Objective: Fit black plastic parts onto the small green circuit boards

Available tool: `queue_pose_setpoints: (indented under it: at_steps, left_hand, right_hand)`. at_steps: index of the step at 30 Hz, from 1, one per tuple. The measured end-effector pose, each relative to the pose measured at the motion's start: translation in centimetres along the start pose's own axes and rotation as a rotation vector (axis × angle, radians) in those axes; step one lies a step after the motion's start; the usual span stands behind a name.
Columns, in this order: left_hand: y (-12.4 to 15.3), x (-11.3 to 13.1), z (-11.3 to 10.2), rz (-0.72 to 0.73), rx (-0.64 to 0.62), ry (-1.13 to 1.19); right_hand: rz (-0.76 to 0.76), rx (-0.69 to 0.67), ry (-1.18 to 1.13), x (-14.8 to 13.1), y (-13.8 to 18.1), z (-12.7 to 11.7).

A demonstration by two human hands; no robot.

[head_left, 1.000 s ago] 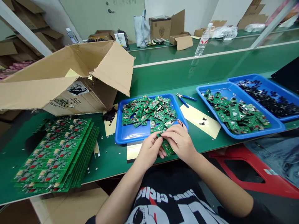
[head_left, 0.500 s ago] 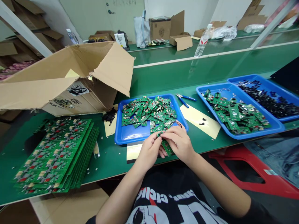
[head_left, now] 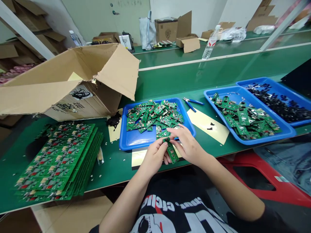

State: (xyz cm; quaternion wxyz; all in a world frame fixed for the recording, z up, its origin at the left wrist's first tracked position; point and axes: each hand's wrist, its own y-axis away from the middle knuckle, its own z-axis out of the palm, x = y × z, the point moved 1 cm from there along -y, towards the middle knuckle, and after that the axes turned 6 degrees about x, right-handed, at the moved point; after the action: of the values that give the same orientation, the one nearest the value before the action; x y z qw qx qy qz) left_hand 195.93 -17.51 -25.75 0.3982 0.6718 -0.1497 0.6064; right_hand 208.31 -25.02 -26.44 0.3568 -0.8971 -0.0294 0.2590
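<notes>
Green, the circuit board (head_left: 173,155) was gripped by my left hand (head_left: 155,153), presumably for steadiness, while my right hand (head_left: 189,145) had its fingers parted beside it.

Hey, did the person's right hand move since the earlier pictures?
Yes, slightly: the right hand has opened, its index finger shifting forward, farther over the leftmost blue tray.

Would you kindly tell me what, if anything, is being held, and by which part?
The left hand holds a green circuit board near its far end; whether the right hand touches it cannot be told.
</notes>
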Motion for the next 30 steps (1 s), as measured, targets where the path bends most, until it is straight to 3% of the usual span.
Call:
queue_pose_setpoints:
  at_steps: [14, 21, 30]
  left_hand:
    - [-0.05, -0.39, 0.12, 0.067, 0.054, -0.102]
    - [-0.21, -0.12, 0.0, 0.295, 0.205, -0.233]
    - [-0.34, -0.07, -0.41, 0.286, 0.139, -0.27]
  right_hand:
    - [-0.02, -0.013, 0.075, -0.33, -0.45, 0.0]
    - [-0.035, 0.002, 0.086, -0.64, -0.56, -0.26]
    - [-0.026, 0.021, 0.107, -0.64, -0.82, -0.61]
